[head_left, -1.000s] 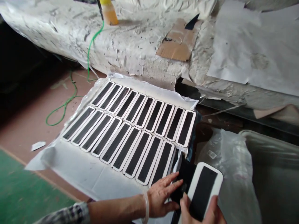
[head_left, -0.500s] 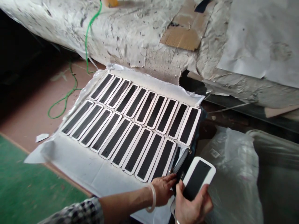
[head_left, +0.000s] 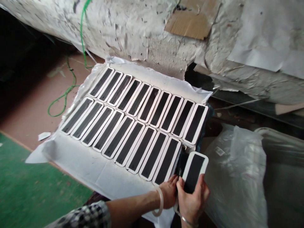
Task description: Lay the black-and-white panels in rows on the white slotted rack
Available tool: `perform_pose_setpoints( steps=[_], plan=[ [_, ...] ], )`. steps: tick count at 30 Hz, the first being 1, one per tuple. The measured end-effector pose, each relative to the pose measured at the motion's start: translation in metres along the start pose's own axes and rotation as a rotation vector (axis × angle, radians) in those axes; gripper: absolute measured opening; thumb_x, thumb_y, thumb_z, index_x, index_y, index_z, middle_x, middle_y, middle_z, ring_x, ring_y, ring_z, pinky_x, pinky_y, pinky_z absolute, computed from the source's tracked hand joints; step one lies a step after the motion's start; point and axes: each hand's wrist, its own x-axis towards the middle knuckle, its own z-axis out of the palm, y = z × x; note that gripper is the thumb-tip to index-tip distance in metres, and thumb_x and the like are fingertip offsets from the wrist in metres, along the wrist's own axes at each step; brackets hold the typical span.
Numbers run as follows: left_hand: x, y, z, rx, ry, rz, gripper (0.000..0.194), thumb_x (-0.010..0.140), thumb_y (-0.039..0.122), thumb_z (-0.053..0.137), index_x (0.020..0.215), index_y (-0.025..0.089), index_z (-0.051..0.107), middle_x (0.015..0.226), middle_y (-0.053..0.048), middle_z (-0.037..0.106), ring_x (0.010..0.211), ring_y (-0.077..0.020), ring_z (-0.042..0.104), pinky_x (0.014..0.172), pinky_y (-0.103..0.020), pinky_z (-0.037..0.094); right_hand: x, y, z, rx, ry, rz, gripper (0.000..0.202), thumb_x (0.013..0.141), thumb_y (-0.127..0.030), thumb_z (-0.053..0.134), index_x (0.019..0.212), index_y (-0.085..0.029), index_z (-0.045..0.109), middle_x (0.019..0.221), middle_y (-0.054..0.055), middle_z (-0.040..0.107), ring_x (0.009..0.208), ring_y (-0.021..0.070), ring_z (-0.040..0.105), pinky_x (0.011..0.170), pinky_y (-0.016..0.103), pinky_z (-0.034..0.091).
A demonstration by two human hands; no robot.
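Note:
My right hand (head_left: pixel 193 199) grips a white-framed black panel (head_left: pixel 196 167) by its lower end, thumb on one side and fingers on the other. The panel is a rounded rectangle and tilts beside the near right corner of the laid-out panels. Close by on the left, my left hand (head_left: pixel 167 193) has its fingers bunched at a dark piece (head_left: pixel 180 164) at the end of the near row; what they hold is hidden. Two rows of similar white-and-black panels (head_left: pixel 121 137) lie side by side on white sheeting (head_left: pixel 87 161).
Clear plastic wrapping (head_left: pixel 234 177) lies on the right. Behind the rows stands a paper-covered, stained bench (head_left: pixel 133 34) with a piece of cardboard (head_left: pixel 190 23). A green cord (head_left: pixel 64 98) loops over the brown board (head_left: pixel 28 117) at left, near green floor (head_left: pixel 30 186).
The right hand and its panel have moved left and turned more upright, nearer the rows. A shiny strip at the near row's end no longer shows. The left hand stays near the corner.

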Motion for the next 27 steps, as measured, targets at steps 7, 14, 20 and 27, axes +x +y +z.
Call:
perform_pose_setpoints(
  steps=[7,14,20,27],
  plan=[
    [-0.011,0.004,-0.053,0.282,-0.015,-0.051,0.022,0.082,0.020,0.052,0.101,0.016,0.064,0.086,-0.008,0.069,0.081,-0.0271,0.068,0.075,-0.040,0.057,-0.012,0.015,0.022,0.032,-0.041,0.094,0.083,0.079,-0.057,0.062,0.136,0.001,0.044,0.118,0.030,0.058,0.107,0.0424,0.056,0.086,0.055,0.050],
    [0.021,-0.029,-0.077,0.288,0.350,0.265,0.049,0.090,0.019,0.048,0.139,0.019,0.043,0.143,-0.006,0.048,0.120,-0.0216,0.051,0.100,-0.036,0.043,-0.021,-0.007,0.021,-0.153,0.040,0.294,0.084,0.074,-0.054,0.069,0.138,-0.006,0.044,0.116,0.029,0.059,0.106,0.0457,0.057,0.080,0.055,0.053],
    [0.078,-0.038,-0.084,0.624,0.192,0.381,0.042,0.092,0.035,0.054,0.129,0.013,0.056,0.140,-0.009,0.049,0.135,-0.0304,0.032,0.110,-0.049,0.026,-0.015,-0.004,0.034,-0.112,-0.007,0.219,0.082,0.077,-0.053,0.066,0.140,-0.007,0.041,0.117,0.027,0.057,0.107,0.0420,0.057,0.083,0.051,0.052],
    [0.080,-0.036,-0.088,0.574,0.288,0.468,0.024,0.086,0.022,0.056,0.103,0.009,0.067,0.129,-0.014,0.056,0.127,-0.0278,0.042,0.110,-0.042,0.027,-0.014,-0.001,0.051,-0.057,-0.062,0.186,0.083,0.080,-0.057,0.060,0.140,-0.005,0.039,0.114,0.026,0.055,0.104,0.0388,0.056,0.082,0.050,0.051]
  ],
)
